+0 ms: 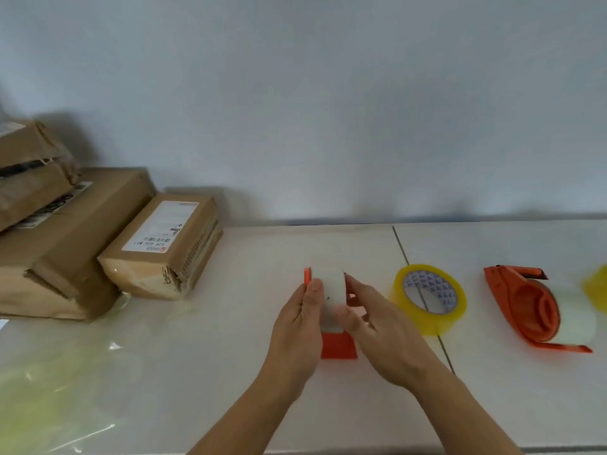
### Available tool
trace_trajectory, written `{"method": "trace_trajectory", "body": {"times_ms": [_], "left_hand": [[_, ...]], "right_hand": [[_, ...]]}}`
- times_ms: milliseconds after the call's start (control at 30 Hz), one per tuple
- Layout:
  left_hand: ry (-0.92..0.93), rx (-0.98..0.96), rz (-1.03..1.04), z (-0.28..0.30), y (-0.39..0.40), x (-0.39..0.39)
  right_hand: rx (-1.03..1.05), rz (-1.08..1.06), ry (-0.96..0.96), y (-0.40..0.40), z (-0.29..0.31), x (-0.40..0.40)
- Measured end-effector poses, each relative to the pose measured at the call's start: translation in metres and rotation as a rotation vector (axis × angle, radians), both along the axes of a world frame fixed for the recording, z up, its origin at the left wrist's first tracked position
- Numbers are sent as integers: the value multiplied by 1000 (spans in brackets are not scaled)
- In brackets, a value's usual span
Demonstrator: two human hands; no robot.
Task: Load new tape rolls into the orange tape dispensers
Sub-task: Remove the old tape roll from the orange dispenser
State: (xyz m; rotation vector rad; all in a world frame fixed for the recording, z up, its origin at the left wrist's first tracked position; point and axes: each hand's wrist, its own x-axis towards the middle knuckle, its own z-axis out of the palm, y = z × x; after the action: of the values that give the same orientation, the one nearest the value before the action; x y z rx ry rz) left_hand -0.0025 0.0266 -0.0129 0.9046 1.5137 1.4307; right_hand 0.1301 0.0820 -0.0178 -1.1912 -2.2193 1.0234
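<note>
An orange tape dispenser point(338, 346) stands in the middle of the white table with a whitish tape roll point(330, 290) in it. My left hand point(295, 330) grips the roll and dispenser from the left, thumb on the roll's face. My right hand point(377, 330) holds them from the right, fingers partly blurred. A yellow tape roll point(427, 300) with a patterned core lies tilted to the right. Further right a second orange dispenser point(528, 310) lies on its side, holding a clear roll point(576, 320).
Stacked brown cardboard parcels point(65, 238) fill the back left, one with a white label point(161, 224). Crumpled clear plastic film point(59, 372) covers the front left. Another yellow object point(596, 287) shows at the right edge. A dark seam point(402, 247) crosses the table point(262, 257).
</note>
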Motion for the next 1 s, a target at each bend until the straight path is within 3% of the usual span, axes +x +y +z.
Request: {"method": "trace_trajectory", "body": {"times_ms": [267,500,800,1000], "left_hand": [[-41,-61,39,10,9,-7],[-95,-127,115,29,12,-6],[-41,-177,152,28,14,-6],[14,-193,174,24,17,-5]], "right_hand": [[-322,40,233,27,0,-11],[-355,-23,285,60,22,4],[59,-196,-475,137,21,-32],[90,-186,-603,147,7,-43]]}}
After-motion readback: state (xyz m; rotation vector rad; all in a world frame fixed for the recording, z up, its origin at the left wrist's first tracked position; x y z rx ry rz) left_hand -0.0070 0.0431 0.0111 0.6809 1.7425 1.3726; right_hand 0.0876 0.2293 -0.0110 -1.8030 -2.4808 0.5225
